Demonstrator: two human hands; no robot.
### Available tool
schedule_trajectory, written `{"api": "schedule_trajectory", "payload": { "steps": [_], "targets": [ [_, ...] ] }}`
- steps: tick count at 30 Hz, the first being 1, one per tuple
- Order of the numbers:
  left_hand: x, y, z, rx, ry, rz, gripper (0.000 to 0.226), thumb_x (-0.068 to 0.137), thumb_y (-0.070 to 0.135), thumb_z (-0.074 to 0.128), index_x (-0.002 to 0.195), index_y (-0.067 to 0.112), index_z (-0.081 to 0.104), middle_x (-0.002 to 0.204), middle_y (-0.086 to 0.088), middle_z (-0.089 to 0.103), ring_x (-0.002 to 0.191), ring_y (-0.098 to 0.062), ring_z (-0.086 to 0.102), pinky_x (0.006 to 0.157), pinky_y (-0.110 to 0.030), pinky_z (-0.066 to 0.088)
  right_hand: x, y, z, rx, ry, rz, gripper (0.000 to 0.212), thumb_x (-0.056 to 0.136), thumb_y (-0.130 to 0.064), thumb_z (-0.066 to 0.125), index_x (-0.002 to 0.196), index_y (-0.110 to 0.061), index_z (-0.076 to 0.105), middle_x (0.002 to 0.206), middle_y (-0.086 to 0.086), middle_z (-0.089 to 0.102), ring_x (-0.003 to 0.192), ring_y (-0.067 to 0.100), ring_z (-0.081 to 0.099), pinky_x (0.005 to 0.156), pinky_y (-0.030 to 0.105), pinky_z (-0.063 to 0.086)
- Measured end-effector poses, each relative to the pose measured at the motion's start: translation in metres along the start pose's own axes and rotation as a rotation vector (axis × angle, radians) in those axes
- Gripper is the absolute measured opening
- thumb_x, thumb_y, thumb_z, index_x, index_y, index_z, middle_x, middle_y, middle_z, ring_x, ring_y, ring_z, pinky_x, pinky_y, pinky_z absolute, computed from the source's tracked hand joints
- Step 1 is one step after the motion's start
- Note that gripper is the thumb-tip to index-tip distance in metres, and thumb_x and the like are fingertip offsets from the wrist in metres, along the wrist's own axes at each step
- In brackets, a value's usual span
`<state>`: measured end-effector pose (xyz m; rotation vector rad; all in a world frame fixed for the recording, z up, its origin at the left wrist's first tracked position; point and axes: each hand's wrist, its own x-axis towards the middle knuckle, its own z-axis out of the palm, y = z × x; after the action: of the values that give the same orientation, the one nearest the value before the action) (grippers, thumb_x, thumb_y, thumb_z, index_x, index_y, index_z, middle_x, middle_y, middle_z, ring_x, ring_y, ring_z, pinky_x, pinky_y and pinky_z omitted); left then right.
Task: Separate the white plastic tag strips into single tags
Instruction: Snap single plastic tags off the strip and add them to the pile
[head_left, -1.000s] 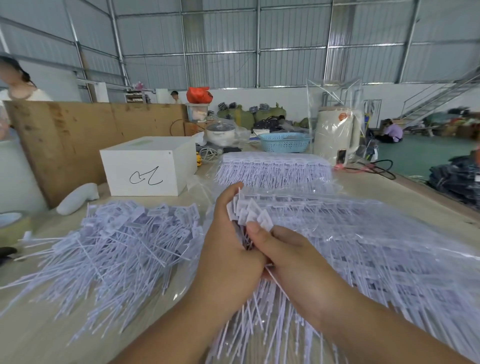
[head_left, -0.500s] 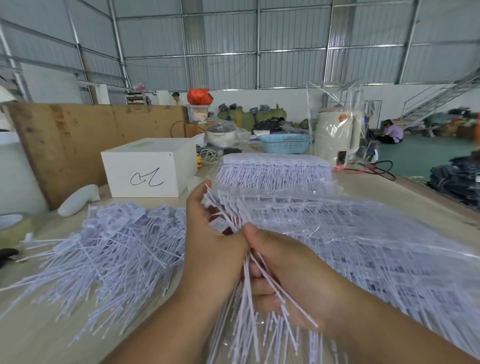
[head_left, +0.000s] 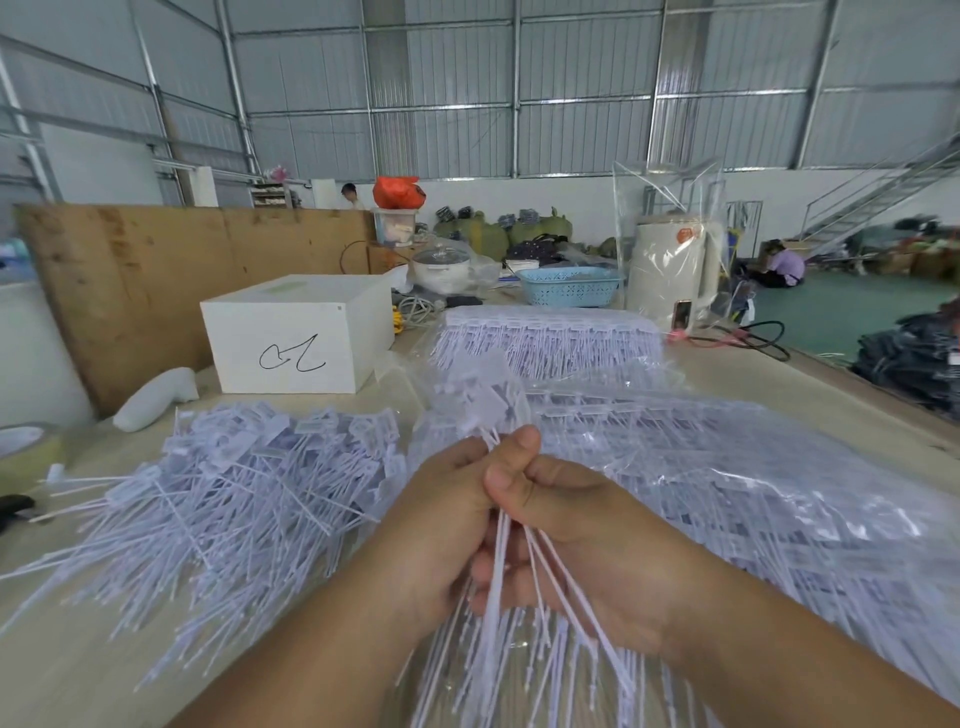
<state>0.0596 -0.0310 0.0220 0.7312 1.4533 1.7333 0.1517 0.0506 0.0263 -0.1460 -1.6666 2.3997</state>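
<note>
Corrugated metal walls (head_left: 571, 104) on steel framing, white lower wall band (head_left: 587, 208). Green floor (head_left: 831, 317) at right, metal staircase (head_left: 883, 197) in far right corner. Plywood board (head_left: 156, 280) stood along table's left edge.

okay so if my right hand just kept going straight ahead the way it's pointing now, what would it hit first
Probably the left hand: the right hand points forward and leftward, already pressed against it around the bunch of tags both grip. Beyond that lies the pile of single tags, though depth is unclear.

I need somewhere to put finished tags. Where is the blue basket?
In the head view the blue basket sits at the table's far end, right of centre, between the lidded pot and the wrapped white appliance.
</note>
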Motion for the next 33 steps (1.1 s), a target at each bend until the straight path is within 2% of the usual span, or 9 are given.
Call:
{"api": "schedule_trajectory", "payload": {
  "steps": [3, 6, 10, 13, 17, 23, 26, 28, 33],
  "targets": [
    [-0.001, 0.008, 0.001, -0.023, -0.121, -0.117, 0.043, 0.065, 0.048, 0.07, 0.08, 0.008, 0.076, 0.038, -0.007, 0.043, 0.031, -0.022, 0.048, 0.038, -0.024, 0.044, -0.002, 0.0, -0.003, -0.028, -0.079, 0.002, 0.016, 0.091, -0.02, 0.064, 0.096, -0.008, 0.055, 0.062, 0.006, 0.051, 0.043, 0.016, 0.049, 0.042, 0.025, 0.045],
    [0.002, 0.013, -0.002, -0.142, -0.066, -0.083, 0.037, 0.066, 0.038, 0.07, 0.084, 0.006, 0.071, 0.057, -0.011, 0.061, 0.047, -0.024, 0.058, 0.046, -0.028, 0.05, -0.001, 0.002, -0.004, -0.076, -0.084, 0.021, 0.003, 0.098, -0.012, 0.055, 0.097, -0.013, 0.057, 0.058, 0.004, 0.044, 0.039, 0.011, 0.039, 0.039, 0.02, 0.037],
    [0.007, 0.019, -0.005, -0.346, 0.06, 0.069, 0.018, 0.071, 0.033, 0.063, 0.075, 0.016, 0.06, 0.07, 0.0, 0.069, 0.055, -0.01, 0.06, 0.047, -0.021, 0.044, 0.0, 0.003, -0.002, -0.141, 0.0, 0.055, 0.021, 0.099, -0.023, 0.052, 0.083, -0.011, 0.059, 0.053, 0.001, 0.038, 0.037, 0.01, 0.03, 0.038, 0.018, 0.031],
    [0.005, 0.016, -0.004, -0.341, 0.028, 0.083, 0.019, 0.067, 0.037, 0.068, 0.066, 0.019, 0.065, 0.07, -0.001, 0.066, 0.053, -0.012, 0.05, 0.045, -0.02, 0.043, 0.0, 0.004, 0.0, -0.218, 0.076, 0.044, 0.027, 0.101, -0.026, 0.048, 0.078, -0.014, 0.055, 0.05, -0.003, 0.031, 0.037, 0.008, 0.024, 0.039, 0.016, 0.026],
    [0.0, 0.006, 0.005, -0.105, -0.087, 0.06, 0.03, 0.074, 0.043, 0.063, 0.065, 0.015, 0.068, 0.064, -0.009, 0.064, 0.057, -0.021, 0.062, 0.061, -0.035, 0.05, 0.0, 0.004, -0.001, -0.3, 0.142, -0.04, 0.028, 0.101, -0.026, 0.049, 0.075, -0.014, 0.048, 0.049, -0.001, 0.036, 0.038, 0.01, 0.03, 0.041, 0.021, 0.029],
    [0.008, 0.031, -0.025, -0.013, 0.295, 0.265, 0.041, 0.096, 0.035, 0.052, 0.06, 0.017, 0.059, 0.053, -0.004, 0.054, 0.043, -0.016, 0.05, 0.054, -0.032, 0.044, -0.001, 0.003, -0.009, -0.413, 0.119, -0.115, 0.023, 0.096, -0.019, 0.059, 0.079, -0.008, 0.07, 0.07, 0.008, 0.061, 0.061, 0.019, 0.055, 0.06, 0.027, 0.049],
    [0.012, 0.039, -0.055, 0.375, 0.415, 0.251, 0.038, 0.097, 0.03, 0.054, 0.063, 0.011, 0.053, 0.045, -0.001, 0.043, 0.035, -0.015, 0.04, 0.039, -0.025, 0.038, -0.002, 0.002, -0.015, -0.754, 0.248, -0.142, 0.023, 0.095, -0.029, 0.06, 0.078, -0.016, 0.068, 0.07, -0.004, 0.06, 0.063, 0.009, 0.053, 0.064, 0.023, 0.044],
    [0.018, 0.038, -0.075, 0.785, 0.562, 0.273, 0.033, 0.093, 0.034, 0.057, 0.075, 0.006, 0.056, 0.056, -0.005, 0.051, 0.049, -0.021, 0.05, 0.048, -0.028, 0.037, -0.002, 0.002, -0.021, -1.038, 0.304, -0.186, 0.017, 0.095, -0.032, 0.058, 0.084, -0.024, 0.068, 0.077, -0.017, 0.061, 0.066, 0.0, 0.056, 0.062, 0.012, 0.043],
    [0.024, 0.033, -0.101, 1.344, 0.623, 0.018, 0.035, 0.088, 0.05, 0.054, 0.094, 0.016, 0.049, 0.084, -0.002, 0.059, 0.076, -0.022, 0.058, 0.065, -0.033, 0.047, 0.003, 0.005, -0.036, -1.429, 0.36, -0.24, 0.037, 0.098, -0.035, 0.051, 0.13, -0.018, 0.058, 0.134, -0.007, 0.049, 0.126, 0.004, 0.039, 0.085, -0.008, 0.02]
  ]
}}
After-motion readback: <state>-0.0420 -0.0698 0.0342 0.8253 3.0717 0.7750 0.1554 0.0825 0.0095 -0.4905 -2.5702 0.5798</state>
